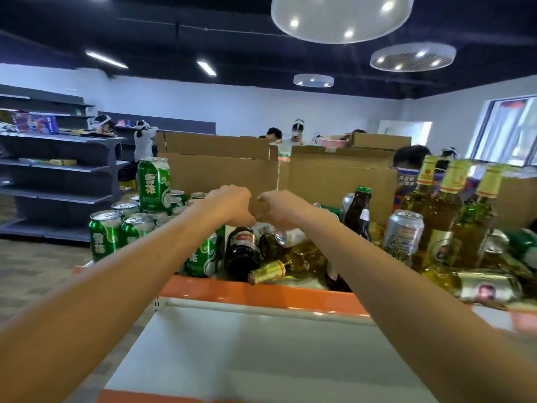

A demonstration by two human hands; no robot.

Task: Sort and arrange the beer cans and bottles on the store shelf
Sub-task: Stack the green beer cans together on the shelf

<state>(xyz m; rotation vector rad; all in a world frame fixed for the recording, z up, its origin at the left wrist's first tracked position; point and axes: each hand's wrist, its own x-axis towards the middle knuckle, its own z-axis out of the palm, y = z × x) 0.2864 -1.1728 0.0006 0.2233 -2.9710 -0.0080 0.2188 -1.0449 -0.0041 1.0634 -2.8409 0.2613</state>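
My left hand (232, 203) and my right hand (280, 209) reach side by side over the orange-edged shelf (261, 295), knuckles up and fingers curled downward out of sight. Just beneath them lie a silver can (292, 237) and a dark brown bottle (242, 251); what the fingers hold is hidden. Green cans (104, 234) stand grouped at the left, one tall green can (153, 184) stacked on top. A yellow bottle (287, 267) lies on its side. Upright yellow bottles (444, 210), a silver can (402, 237) and a brown bottle (360, 213) stand at the right.
Open cardboard boxes (220, 170) rise right behind the shelf. A lower white shelf (247, 359) juts out beneath my arms. Grey shelving (58, 167) stands at the left across carpeted floor. Several people work in the background.
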